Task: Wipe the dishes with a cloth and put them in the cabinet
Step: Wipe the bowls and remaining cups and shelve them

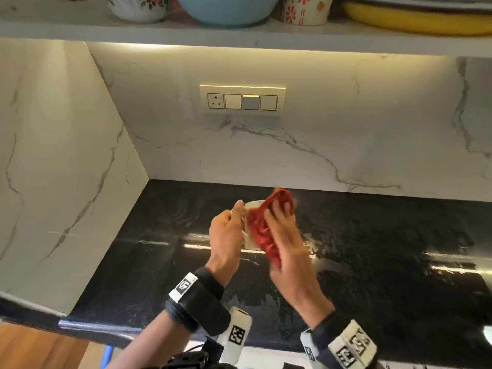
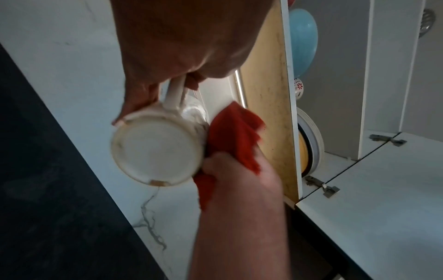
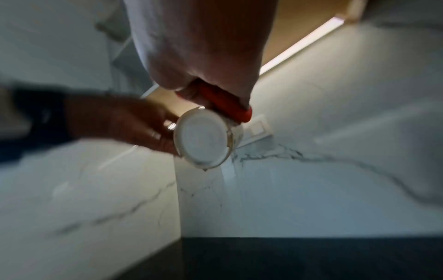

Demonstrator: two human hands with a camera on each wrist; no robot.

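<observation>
A: Above the black tabletop [image 1: 372,262], well below the cabinet shelf [image 1: 239,33], a white mug [image 1: 249,235] is held in the air, clear of the stone. Shelf already carries a blue bowl [image 1: 226,9], floral cups, a yellow dish [image 1: 415,20].

B: Who's got what?

A: Left hand [image 1: 226,233] has the mug, fingers [image 2: 136,94] curled round the handle [image 2: 176,92]. Right hand [image 1: 288,243] presses the red cloth [image 1: 262,227] on the mug's right side, fingers [image 1: 279,211] spread over the cloth, thumb bunching its lower end.

B: Axis of the mug?

A: Roughly upright from the head view, handle to the left, cloth side to the right. Mug sits between the two hands, touching both. My read: wiping in progress, mug not yet ready for the shelf. The left hand is the one that would lift it, up and far.

B: Views disagree anywhere?

A: They add. Both wrist views look up at the base [image 2: 155,147]: bare, unwiped-looking ring, small brown chip at the rim. Head view hides the base fully. Left wrist view also shows the cabinet's open doors and hinges [image 2: 330,189]; head view crops those. Right wrist view is blurred, cloth [image 3: 227,106] only a sliver.

B: Rim inside wiped?

A: Cannot tell, the cloth covers it.
</observation>
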